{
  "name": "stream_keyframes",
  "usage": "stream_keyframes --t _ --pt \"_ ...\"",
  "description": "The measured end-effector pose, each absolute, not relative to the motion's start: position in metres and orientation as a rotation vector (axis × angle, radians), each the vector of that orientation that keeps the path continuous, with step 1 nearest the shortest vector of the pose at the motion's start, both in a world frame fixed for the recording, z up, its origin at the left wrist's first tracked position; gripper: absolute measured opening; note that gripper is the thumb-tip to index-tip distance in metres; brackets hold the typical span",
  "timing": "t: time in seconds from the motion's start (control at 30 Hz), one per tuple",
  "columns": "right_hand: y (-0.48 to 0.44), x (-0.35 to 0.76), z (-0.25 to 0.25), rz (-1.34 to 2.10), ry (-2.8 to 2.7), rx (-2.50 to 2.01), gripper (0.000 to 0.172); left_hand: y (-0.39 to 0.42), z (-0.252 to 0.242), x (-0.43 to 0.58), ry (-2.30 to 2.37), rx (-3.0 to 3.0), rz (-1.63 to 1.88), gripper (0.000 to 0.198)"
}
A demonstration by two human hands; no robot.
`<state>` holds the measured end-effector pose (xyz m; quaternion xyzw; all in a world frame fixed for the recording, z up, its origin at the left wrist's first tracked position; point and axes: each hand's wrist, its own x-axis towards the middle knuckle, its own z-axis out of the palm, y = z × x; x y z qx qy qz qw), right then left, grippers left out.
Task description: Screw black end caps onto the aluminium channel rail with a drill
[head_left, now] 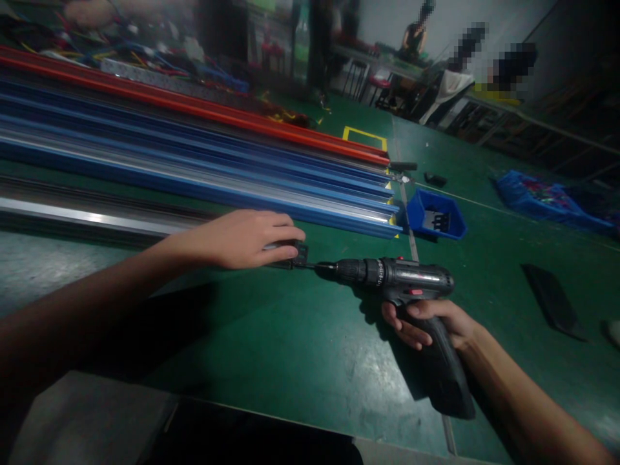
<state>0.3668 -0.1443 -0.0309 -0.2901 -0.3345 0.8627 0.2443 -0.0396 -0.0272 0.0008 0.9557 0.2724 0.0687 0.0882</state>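
Observation:
My right hand (436, 323) is wrapped round the handle of a black cordless drill (411, 279), which points left. The drill's bit reaches a small black end piece (301, 253) at the end of a silver metal profile (97, 216). Over that same end lies my left hand (252, 237), its fingers and thumb closed round the profile. The exact contact between bit and end piece is too dark to make out.
Blue profiles (242, 184) and a red profile (217, 113) lie lengthwise behind my left hand. A blue bin (436, 216) with dark parts stands beyond the drill. Another blue bin (533, 194) and a black flat piece (552, 300) lie to the right. Several people are in the background.

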Motion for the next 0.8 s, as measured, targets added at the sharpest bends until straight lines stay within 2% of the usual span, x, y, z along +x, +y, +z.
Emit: stream_keyframes --t 0.43,0.8 --pt "-0.1436 0.3660 -0.0308 2.362 -0.927 -0.737 0.028 -0.0272 0.0009 -0.0399 0.796 2.832 0.233 0.044" --pt "-0.1447 0.3643 -0.0261 2.316 -0.967 -0.932 0.028 -0.0274 0.0012 -0.0398 0.806 2.824 0.229 0.045"
